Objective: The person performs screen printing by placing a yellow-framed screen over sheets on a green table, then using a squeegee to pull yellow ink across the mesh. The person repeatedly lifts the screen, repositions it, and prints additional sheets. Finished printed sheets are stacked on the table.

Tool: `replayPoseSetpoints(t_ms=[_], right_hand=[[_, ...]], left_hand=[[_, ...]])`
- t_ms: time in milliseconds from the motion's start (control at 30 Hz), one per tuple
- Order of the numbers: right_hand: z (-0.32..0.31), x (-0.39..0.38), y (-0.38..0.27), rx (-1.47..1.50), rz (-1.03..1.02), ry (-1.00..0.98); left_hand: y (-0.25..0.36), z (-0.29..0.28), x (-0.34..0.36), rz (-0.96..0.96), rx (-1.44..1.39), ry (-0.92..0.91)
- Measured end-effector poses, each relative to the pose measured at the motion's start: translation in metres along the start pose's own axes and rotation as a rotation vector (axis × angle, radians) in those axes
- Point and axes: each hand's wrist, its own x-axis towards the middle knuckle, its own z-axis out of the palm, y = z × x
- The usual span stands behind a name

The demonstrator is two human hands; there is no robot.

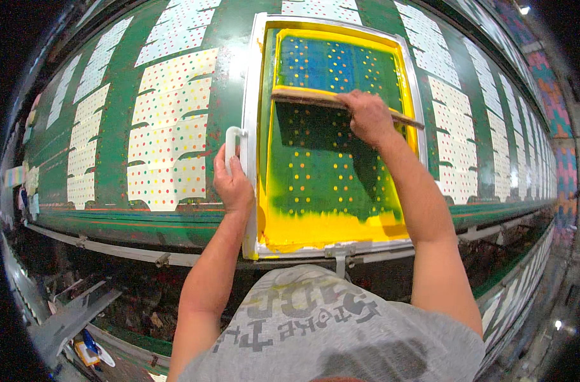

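A screen-printing frame (419, 105) with pale metal sides lies on the green table in front of me. Its green mesh shows rows of dots, and yellow ink (334, 230) lies thick along the near end and around the edges. My right hand (370, 118) grips a long wooden squeegee (302, 96), which spans the mesh crosswise in the upper half. Yellow ink shows along the squeegee's far side. At the frame's left side, my left hand (232, 184) is closed around the lower part of a white handle (230, 141).
White cut pieces with coloured dots (169, 134) lie on the green table (229, 63) left of the frame, and more dotted pieces (454, 140) to its right. A metal rail (131, 252) runs along the near edge, with a clamp (339, 254) below the frame.
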Motion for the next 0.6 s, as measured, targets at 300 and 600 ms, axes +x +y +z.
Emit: replayPoseSetpoints(t_ms=[300,600], right_hand=[[0.03,0.16,0.112,-0.024,-0.016,0.01],[0.03,0.234,0.176,-0.071,-0.021,-0.021]], left_hand=[[-0.004,0.007,-0.001,-0.026,-0.116,0.075],[-0.001,0.005,-0.002,-0.08,-0.142,0.071]])
